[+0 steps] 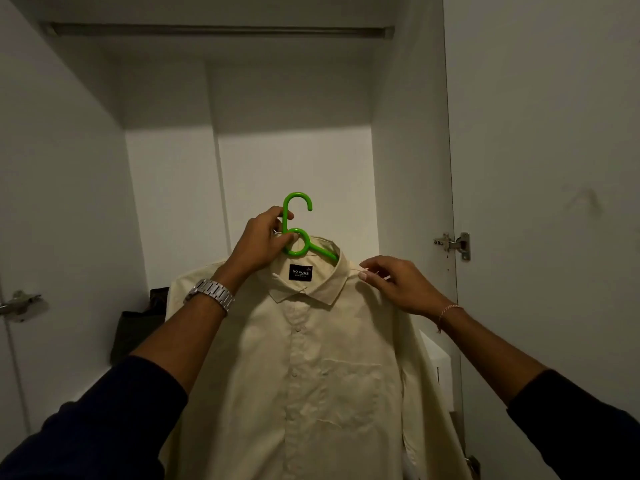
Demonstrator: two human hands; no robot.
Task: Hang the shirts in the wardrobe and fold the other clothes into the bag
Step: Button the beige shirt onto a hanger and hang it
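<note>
A cream button-up shirt (311, 358) with a black collar label hangs on a green plastic hanger (297, 216), held up in front of the open wardrobe. My left hand (263, 242) grips the hanger's neck just below the hook. My right hand (391, 280) rests on the shirt's right shoulder, fingers curved and pinching the fabric near the collar. The wardrobe's metal rail (221, 29) runs across the top, well above the hook, with nothing hanging on it.
White wardrobe walls close in left and right, and an open door (547, 168) with a metal hinge (457, 244) stands at the right. A dark bag (138, 327) sits low at the left behind the shirt. A white box-like object (440, 368) shows low right.
</note>
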